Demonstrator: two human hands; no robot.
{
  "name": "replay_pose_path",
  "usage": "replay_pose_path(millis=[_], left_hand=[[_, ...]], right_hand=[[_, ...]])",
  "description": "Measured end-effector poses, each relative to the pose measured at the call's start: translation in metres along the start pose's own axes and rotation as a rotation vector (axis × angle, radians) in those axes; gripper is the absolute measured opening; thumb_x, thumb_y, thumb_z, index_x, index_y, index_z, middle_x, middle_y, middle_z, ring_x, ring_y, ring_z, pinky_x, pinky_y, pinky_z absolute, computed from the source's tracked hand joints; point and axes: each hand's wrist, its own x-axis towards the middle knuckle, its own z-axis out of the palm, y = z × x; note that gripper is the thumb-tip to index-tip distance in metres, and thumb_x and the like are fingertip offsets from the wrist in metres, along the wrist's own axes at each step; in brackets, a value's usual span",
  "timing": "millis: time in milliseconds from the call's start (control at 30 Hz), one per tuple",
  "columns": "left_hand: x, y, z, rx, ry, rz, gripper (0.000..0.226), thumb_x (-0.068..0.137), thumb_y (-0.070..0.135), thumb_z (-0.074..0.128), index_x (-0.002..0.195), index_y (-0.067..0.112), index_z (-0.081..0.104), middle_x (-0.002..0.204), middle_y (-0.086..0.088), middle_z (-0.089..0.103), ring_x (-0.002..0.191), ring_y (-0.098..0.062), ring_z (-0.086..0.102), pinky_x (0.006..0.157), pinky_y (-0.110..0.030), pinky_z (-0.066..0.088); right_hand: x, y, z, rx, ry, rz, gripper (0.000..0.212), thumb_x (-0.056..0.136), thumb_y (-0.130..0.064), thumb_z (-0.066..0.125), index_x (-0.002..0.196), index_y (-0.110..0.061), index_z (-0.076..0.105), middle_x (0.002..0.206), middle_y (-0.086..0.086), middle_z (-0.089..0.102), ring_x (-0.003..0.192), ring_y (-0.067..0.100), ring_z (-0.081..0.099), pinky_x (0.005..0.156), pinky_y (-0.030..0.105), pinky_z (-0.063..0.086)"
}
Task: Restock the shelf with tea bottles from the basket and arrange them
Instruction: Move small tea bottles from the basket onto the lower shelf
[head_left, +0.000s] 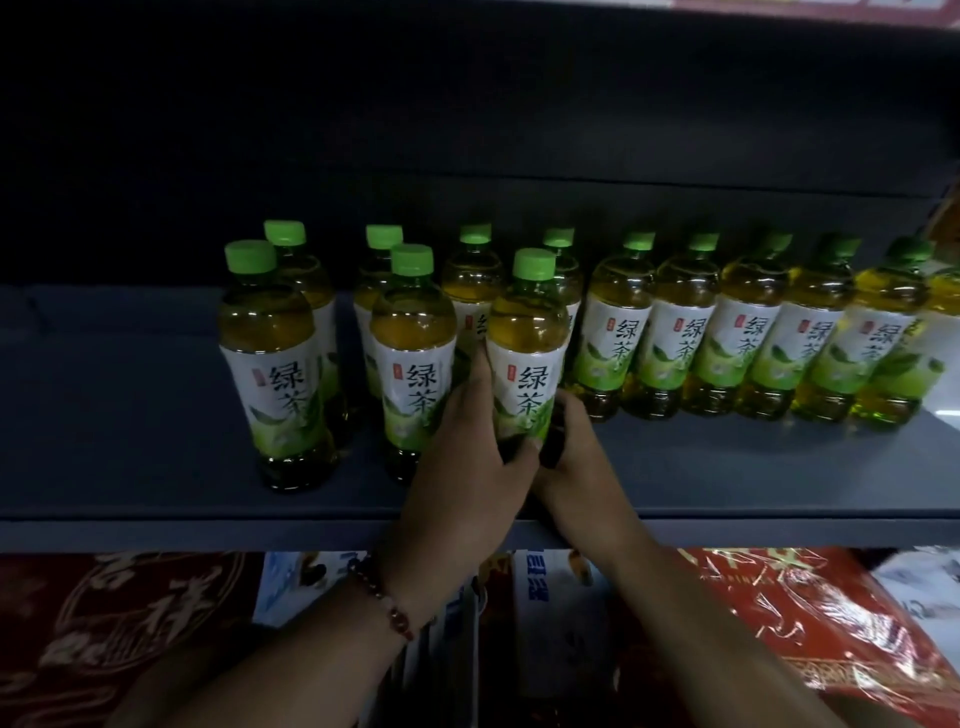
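Several green-capped tea bottles stand on a dark grey shelf (156, 431). A row of them (737, 332) runs along the back toward the right. Three stand nearer the front: one at left (272, 364), one in the middle (413, 358), and one (527, 343) held low down by both hands. My left hand (467, 467), with a bead bracelet on the wrist, grips that bottle's left side with thumb and fingers round its base. My right hand (576, 467) wraps the base from the right. The basket is out of view.
The left part of the shelf is bare dark board. Below the shelf edge (208, 535) lie red patterned packages (810, 639) at right, a dark red one (104, 623) at left, and blue-and-white boxes (550, 597) between my forearms.
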Motion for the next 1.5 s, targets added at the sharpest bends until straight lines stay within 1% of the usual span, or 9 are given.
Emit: replay_pose_path(millis=[100,200,333,433,567,700,833,1000,1500], left_hand=[[-0.004,0.0,0.002,0.056,-0.021,0.022,0.099,0.091,0.03,0.065,0.158,0.035,-0.008,0.163,0.011,0.016,0.149,-0.008,0.021,0.118,-0.038,0.034],[-0.008,-0.003,0.002,0.073,-0.044,0.023,0.1,0.093,0.037,0.06,0.154,0.039,-0.019,0.163,0.021,0.003,0.148,-0.012,0.029,0.113,-0.041,0.04],[-0.009,-0.006,-0.001,0.122,-0.048,0.015,0.098,0.095,0.04,0.058,0.153,0.039,-0.021,0.162,0.024,0.002,0.145,-0.014,0.034,0.111,-0.041,0.043],[-0.011,-0.002,-0.004,0.158,-0.047,0.016,0.095,0.096,0.041,0.057,0.156,0.034,-0.017,0.162,0.018,0.009,0.145,-0.01,0.03,0.11,-0.03,0.04],[-0.02,0.01,-0.014,0.275,-0.047,0.056,0.087,0.097,0.043,0.054,0.158,0.033,-0.006,0.16,0.015,0.017,0.142,-0.005,0.026,0.098,-0.019,0.035],[-0.031,0.036,-0.02,0.446,-0.122,0.098,0.074,0.1,0.05,0.042,0.158,0.036,-0.002,0.165,0.013,0.005,0.15,-0.011,0.012,0.115,-0.031,0.027],[-0.04,0.059,0.003,0.526,-0.246,0.187,0.072,0.101,0.052,0.039,0.159,0.032,0.001,0.166,0.007,0.003,0.151,-0.017,0.006,0.12,-0.033,0.015],[-0.057,0.082,0.058,0.584,-0.439,0.294,0.073,0.101,0.051,0.041,0.159,0.031,0.002,0.168,-0.001,-0.002,0.153,-0.024,0.001,0.122,-0.041,0.009],[-0.184,0.221,0.254,0.493,-0.841,0.761,0.069,0.099,0.052,0.047,0.157,0.027,0.017,0.163,-0.009,0.018,0.15,-0.029,0.019,0.119,-0.043,0.022]], right_hand=[[0.002,-0.001,0.004,-0.024,0.003,-0.053,0.06,0.09,0.005,0.063,0.13,-0.032,0.039,0.126,-0.019,0.054,0.112,-0.017,0.053,0.089,0.005,0.043],[0.004,-0.004,0.008,-0.017,0.006,-0.092,0.051,0.094,0.001,0.059,0.129,-0.031,0.041,0.125,-0.024,0.053,0.111,-0.018,0.053,0.089,0.002,0.041],[0.005,-0.006,0.011,-0.048,0.01,-0.102,0.05,0.094,0.0,0.059,0.13,-0.03,0.042,0.123,-0.025,0.055,0.11,-0.017,0.054,0.087,0.002,0.041],[0.004,-0.009,0.007,-0.127,0.015,-0.08,0.051,0.094,-0.005,0.06,0.126,-0.04,0.042,0.119,-0.029,0.054,0.105,-0.022,0.053,0.084,0.0,0.04],[-0.002,-0.015,-0.004,-0.347,-0.041,-0.048,0.068,0.09,-0.018,0.066,0.148,-0.034,0.034,0.143,-0.015,0.051,0.127,0.001,0.05,0.105,0.025,0.044],[-0.028,-0.023,-0.034,-0.639,-0.097,-0.016,0.073,0.096,-0.036,0.058,0.156,-0.025,0.019,0.157,-0.005,0.034,0.141,0.012,0.034,0.103,0.014,0.026],[-0.061,-0.03,-0.078,-0.891,-0.109,-0.001,0.073,0.095,-0.038,0.06,0.155,-0.019,0.024,0.158,0.003,0.032,0.144,0.021,0.03,0.112,0.024,0.025],[-0.117,-0.034,-0.136,-1.112,-0.128,0.16,0.077,0.098,-0.047,0.05,0.157,-0.022,0.009,0.165,0.0,0.013,0.152,0.023,0.008,0.12,0.029,0.005],[-0.349,0.007,-0.301,-1.194,0.216,0.77,0.079,0.096,-0.053,0.05,0.158,-0.022,0.011,0.163,0.008,0.016,0.151,0.034,0.01,0.122,0.044,0.011]])
